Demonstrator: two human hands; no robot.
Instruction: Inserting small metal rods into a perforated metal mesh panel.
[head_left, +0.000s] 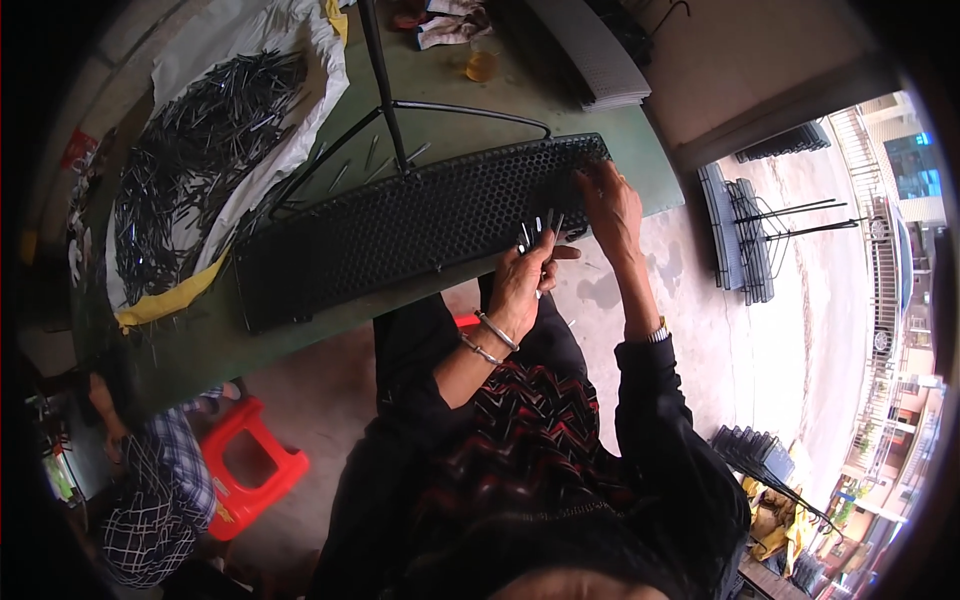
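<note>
A long black perforated metal panel [390, 232] with round holes lies along the near side of the green table [180, 365]. Thin black rods [388, 95] rise from its far side and branch toward both ends. My left hand [520, 290], with bangles on the wrist, is closed around several short metal strips [530, 233] just off the panel's near edge; their ends stick up past the fingers. My right hand [614, 208] is at the panel's right end, fingers bent and pinched together against it. Whatever those fingertips grip is too dark and small to make out.
An open white sack [318, 118] full of dark metal strips [215, 150] lies at the left. Loose strips [372, 152] are beyond the panel. Farther back are a cup of amber liquid [481, 67], gloves [450, 28] and stacked grey sheets [610, 80]. A red stool [255, 462] and a seated person [160, 490] are lower left.
</note>
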